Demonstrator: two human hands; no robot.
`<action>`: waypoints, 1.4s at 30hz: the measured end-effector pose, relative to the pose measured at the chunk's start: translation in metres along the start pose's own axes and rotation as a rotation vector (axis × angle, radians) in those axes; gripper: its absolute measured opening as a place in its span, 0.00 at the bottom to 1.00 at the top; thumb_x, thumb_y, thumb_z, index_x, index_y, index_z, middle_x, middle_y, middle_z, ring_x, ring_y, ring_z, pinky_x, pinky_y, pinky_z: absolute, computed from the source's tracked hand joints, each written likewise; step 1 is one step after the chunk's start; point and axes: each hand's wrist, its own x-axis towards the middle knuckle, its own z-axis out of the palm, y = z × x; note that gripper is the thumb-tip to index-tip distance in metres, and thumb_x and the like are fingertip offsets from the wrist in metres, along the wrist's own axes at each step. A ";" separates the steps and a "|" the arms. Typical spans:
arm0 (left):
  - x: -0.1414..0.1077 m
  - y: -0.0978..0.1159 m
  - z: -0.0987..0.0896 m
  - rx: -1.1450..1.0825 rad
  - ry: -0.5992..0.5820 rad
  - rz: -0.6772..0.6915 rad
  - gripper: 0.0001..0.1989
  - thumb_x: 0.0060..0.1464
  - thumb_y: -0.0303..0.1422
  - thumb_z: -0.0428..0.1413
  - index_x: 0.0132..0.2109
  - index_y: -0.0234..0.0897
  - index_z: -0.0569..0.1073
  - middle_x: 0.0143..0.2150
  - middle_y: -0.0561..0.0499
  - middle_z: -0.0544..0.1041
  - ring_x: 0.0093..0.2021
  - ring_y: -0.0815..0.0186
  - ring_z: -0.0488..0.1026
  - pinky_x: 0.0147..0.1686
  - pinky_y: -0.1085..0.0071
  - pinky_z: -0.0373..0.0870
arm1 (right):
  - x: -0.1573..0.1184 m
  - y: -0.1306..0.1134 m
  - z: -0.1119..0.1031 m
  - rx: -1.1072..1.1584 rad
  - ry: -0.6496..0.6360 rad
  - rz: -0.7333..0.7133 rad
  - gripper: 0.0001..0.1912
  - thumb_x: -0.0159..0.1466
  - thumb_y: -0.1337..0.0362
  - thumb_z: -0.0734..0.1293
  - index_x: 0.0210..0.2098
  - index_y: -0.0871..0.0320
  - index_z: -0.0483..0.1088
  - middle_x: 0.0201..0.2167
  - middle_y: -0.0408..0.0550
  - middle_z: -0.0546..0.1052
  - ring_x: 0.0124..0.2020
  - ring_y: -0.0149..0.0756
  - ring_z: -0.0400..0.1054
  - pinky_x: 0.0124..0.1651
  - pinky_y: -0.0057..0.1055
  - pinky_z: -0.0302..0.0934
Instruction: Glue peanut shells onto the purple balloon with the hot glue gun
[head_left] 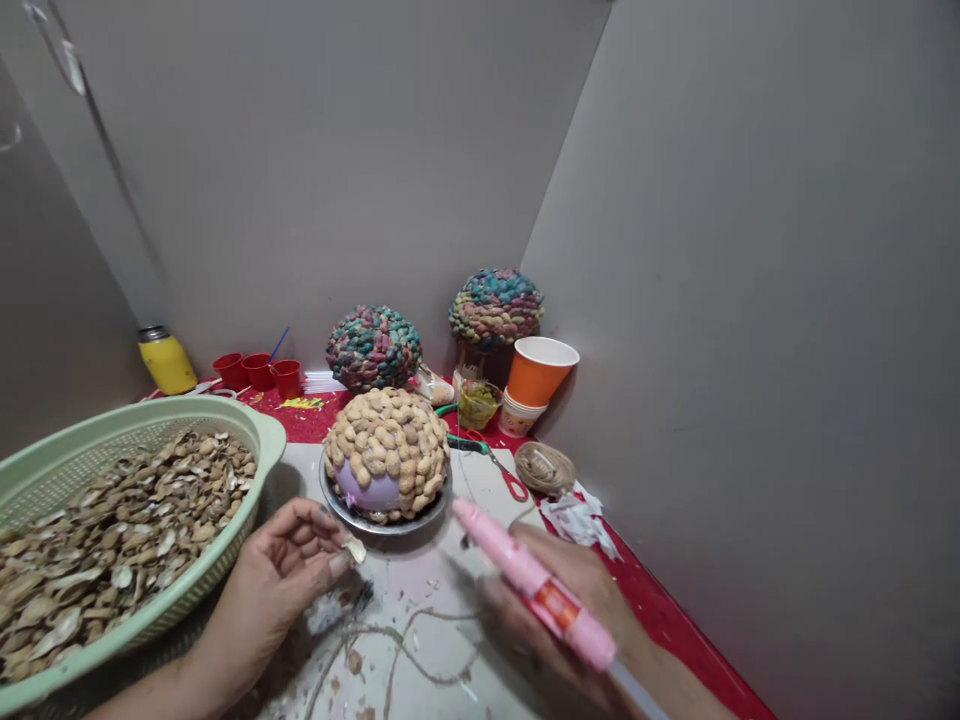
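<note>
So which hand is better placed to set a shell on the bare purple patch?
Probably the left hand: it holds a shell piece near the purple patch, while the right hand is occupied with the pink tool.

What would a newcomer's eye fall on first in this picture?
Probably the shell-covered dome in the middle, with its bare lilac patch. Next come the pink glue gun in the right hand, lower right, and the green basket of shells at left.

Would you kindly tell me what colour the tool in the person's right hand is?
The tool is mostly pink, with an orange-red patch; head view.
</note>
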 end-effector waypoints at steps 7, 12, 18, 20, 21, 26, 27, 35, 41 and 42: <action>0.000 -0.001 -0.001 -0.009 -0.010 0.047 0.14 0.44 0.32 0.68 0.34 0.37 0.71 0.32 0.55 0.75 0.33 0.71 0.71 0.36 0.76 0.69 | 0.010 0.048 -0.014 -0.210 -0.118 0.339 0.11 0.61 0.56 0.63 0.30 0.56 0.62 0.25 0.45 0.69 0.23 0.38 0.62 0.25 0.29 0.53; 0.001 -0.003 -0.003 -0.022 -0.002 0.089 0.12 0.46 0.30 0.67 0.33 0.37 0.70 0.32 0.55 0.75 0.33 0.71 0.71 0.36 0.76 0.68 | 0.006 0.068 -0.004 -0.245 -0.342 0.393 0.07 0.58 0.63 0.64 0.35 0.58 0.65 0.32 0.49 0.72 0.33 0.43 0.67 0.33 0.32 0.57; 0.002 -0.007 -0.005 -0.066 -0.014 0.133 0.11 0.45 0.29 0.66 0.34 0.37 0.70 0.32 0.54 0.75 0.35 0.69 0.72 0.37 0.74 0.69 | -0.002 0.085 0.004 -0.223 -0.431 0.413 0.13 0.60 0.61 0.66 0.42 0.60 0.67 0.39 0.54 0.74 0.39 0.47 0.69 0.40 0.35 0.60; 0.003 -0.008 -0.005 -0.065 -0.007 0.150 0.11 0.45 0.29 0.66 0.33 0.37 0.70 0.31 0.54 0.75 0.34 0.68 0.72 0.38 0.73 0.69 | -0.004 0.087 0.006 -0.223 -0.460 0.408 0.12 0.60 0.60 0.65 0.40 0.60 0.68 0.38 0.53 0.75 0.38 0.47 0.69 0.39 0.35 0.60; 0.003 -0.007 -0.005 -0.063 -0.003 0.157 0.11 0.45 0.29 0.66 0.33 0.37 0.70 0.31 0.53 0.75 0.34 0.68 0.72 0.37 0.72 0.69 | -0.005 0.087 0.007 -0.223 -0.480 0.401 0.10 0.61 0.59 0.65 0.38 0.60 0.68 0.36 0.52 0.75 0.37 0.46 0.69 0.38 0.35 0.60; 0.004 -0.006 -0.004 -0.061 0.021 0.177 0.10 0.43 0.28 0.65 0.32 0.36 0.70 0.30 0.53 0.74 0.33 0.67 0.71 0.37 0.71 0.68 | -0.004 0.082 -0.007 -0.242 -0.485 0.405 0.15 0.61 0.54 0.66 0.39 0.59 0.72 0.34 0.50 0.77 0.33 0.45 0.71 0.33 0.32 0.61; 0.004 -0.006 -0.003 -0.058 0.020 0.175 0.10 0.43 0.28 0.65 0.32 0.36 0.70 0.30 0.53 0.74 0.33 0.67 0.71 0.37 0.71 0.68 | -0.001 0.079 -0.013 -0.244 -0.472 0.414 0.18 0.61 0.51 0.66 0.41 0.59 0.72 0.34 0.51 0.77 0.33 0.45 0.71 0.33 0.33 0.62; 0.006 -0.013 -0.005 -0.056 0.001 0.158 0.11 0.43 0.29 0.64 0.32 0.36 0.69 0.31 0.54 0.73 0.34 0.68 0.70 0.37 0.72 0.68 | 0.060 0.022 -0.028 0.021 -0.163 0.201 0.25 0.66 0.47 0.63 0.57 0.54 0.64 0.54 0.54 0.69 0.50 0.47 0.68 0.52 0.40 0.65; 0.008 -0.016 -0.004 -0.055 0.003 0.158 0.10 0.45 0.29 0.64 0.32 0.37 0.69 0.31 0.54 0.73 0.34 0.68 0.71 0.37 0.72 0.68 | 0.099 0.026 0.013 0.127 -0.262 0.050 0.37 0.65 0.45 0.64 0.67 0.51 0.50 0.69 0.52 0.47 0.69 0.49 0.40 0.67 0.51 0.42; 0.008 -0.016 -0.004 -0.056 0.004 0.158 0.10 0.45 0.29 0.64 0.32 0.37 0.69 0.31 0.54 0.73 0.33 0.68 0.71 0.37 0.72 0.68 | 0.102 0.030 0.018 0.148 -0.292 0.053 0.39 0.64 0.44 0.65 0.68 0.51 0.50 0.69 0.52 0.45 0.69 0.49 0.38 0.68 0.52 0.41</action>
